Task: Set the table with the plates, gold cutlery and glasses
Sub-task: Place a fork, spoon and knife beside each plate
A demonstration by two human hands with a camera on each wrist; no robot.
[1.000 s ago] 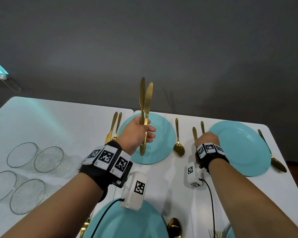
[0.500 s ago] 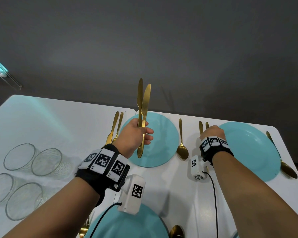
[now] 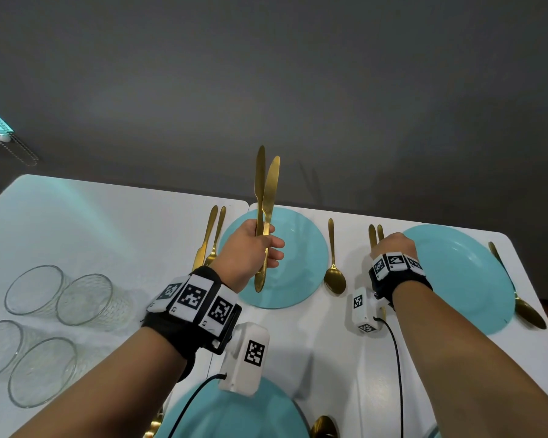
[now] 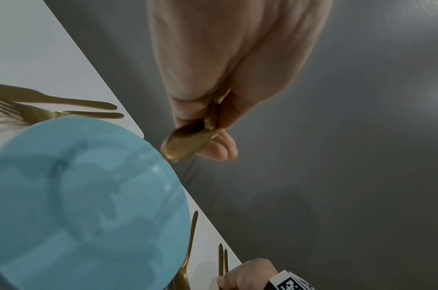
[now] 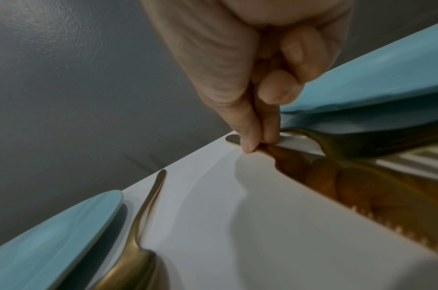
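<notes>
Left hand (image 3: 250, 248): you have it curled round two gold knives (image 3: 266, 197), blades up, raised above the middle plate (image 3: 301, 248); the lower ends hang past your palm.
Right hand (image 3: 393, 245): low on the table (image 3: 108, 222), fingertips (image 5: 247, 145) pinched on the handle of a knife (image 5: 361, 188) lying flat, a fork (image 5: 361, 145) just beside it, both between your hand and the right plate (image 3: 462, 273).
Placed cutlery: knife and fork (image 3: 211, 235) left of your left hand; spoon (image 3: 333, 263) between your hands; another spoon (image 3: 519, 289) beyond the right plate.
Glasses (image 3: 57, 314): four, grouped well to the left of your left wrist, not yet distributed.
Near plate (image 3: 234, 415): under your left forearm, a spoon (image 3: 323, 426) beside it.
Risk, left: two smooth handles in one fist may slide against each other; a loosened grip likely drops one onto the plate below.
Risk, right: nudging the pinched knife may push the fork against the plate rim, or skew the pair.
Risk, cables: the wrist leads trail near the near plate and spoon; a wide sweep may drag them.
Risk, glasses: a reach left with the knives upright may clip a rim.
</notes>
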